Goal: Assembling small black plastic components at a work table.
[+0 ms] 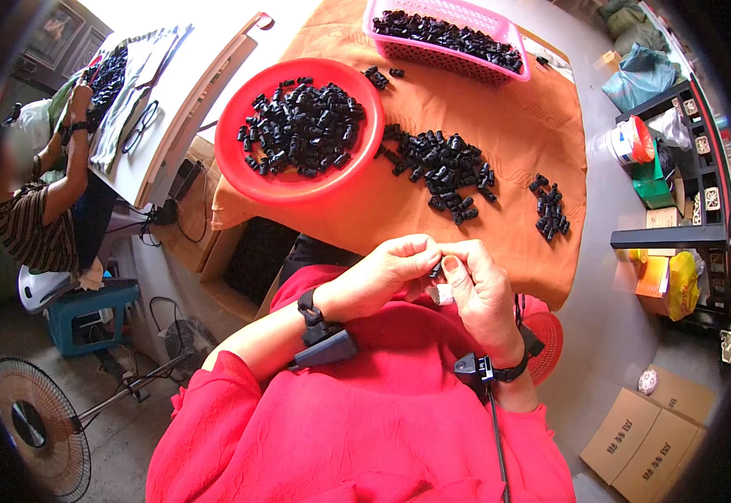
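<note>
My left hand [405, 261] and my right hand [481, 289] meet just past the table's near edge, above my lap. Both are closed, with their fingertips pinching one small black plastic part [436, 271], which they mostly hide. Something white [441, 294] shows under my right thumb; whether it is a finger wrap or a loose piece I cannot tell. Beyond my hands, a pile of black plastic parts [449, 172] lies on the orange tablecloth [332, 216]. A smaller cluster of the same parts [551, 210] sits to its right.
A red round tray [229, 142] heaped with black parts stands left on the table. A pink basket [512, 75] of parts is at the far edge. At left, another person [38, 193] works at a white table [177, 101]. A fan [34, 427], shelf [667, 237] and cardboard [642, 436] surround me.
</note>
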{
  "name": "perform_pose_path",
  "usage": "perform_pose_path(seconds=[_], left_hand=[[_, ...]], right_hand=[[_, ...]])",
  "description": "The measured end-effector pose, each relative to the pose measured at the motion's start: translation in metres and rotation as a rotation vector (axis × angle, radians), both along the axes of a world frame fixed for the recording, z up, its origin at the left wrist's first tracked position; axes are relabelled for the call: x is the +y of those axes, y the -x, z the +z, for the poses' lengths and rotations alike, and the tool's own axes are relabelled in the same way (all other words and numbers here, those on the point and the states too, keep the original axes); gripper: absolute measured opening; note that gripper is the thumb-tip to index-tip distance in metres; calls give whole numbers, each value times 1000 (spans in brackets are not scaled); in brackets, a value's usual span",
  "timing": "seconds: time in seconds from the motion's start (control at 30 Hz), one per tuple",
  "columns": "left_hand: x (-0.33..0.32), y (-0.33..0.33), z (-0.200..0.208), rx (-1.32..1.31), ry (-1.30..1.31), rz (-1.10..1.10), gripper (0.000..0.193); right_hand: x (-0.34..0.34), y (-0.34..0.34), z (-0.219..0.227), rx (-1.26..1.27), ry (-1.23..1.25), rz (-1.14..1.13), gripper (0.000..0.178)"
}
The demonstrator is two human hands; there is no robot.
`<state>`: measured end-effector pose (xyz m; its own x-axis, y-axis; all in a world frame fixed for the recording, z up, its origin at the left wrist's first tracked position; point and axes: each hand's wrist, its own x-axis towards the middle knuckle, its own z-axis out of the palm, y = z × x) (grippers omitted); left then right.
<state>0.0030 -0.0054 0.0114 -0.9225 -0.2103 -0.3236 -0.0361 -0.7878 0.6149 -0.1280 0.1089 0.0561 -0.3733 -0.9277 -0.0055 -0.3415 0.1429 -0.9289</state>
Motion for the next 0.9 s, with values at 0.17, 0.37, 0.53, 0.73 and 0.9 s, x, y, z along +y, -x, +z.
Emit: perform_pose_path(seconds=[0.17,0.37,0.53,0.73,0.9], left_hand=[[3,1,-9,15,-3,1,22],[3,0,-3,1,-24,5,22],[-1,1,-7,-4,-3,-11,22],[0,1,-19,24,-83,-16,27],[0,0,-6,88,-141,2,29]], right_hand=[[-1,1,2,8,-9,8,14],[-1,4,-3,-10,-25,9,17],[0,5,-7,-98,-34,17,18],[-2,7,-3,-12,-118,78,22],[-2,5,-1,72,-118,93,33]])
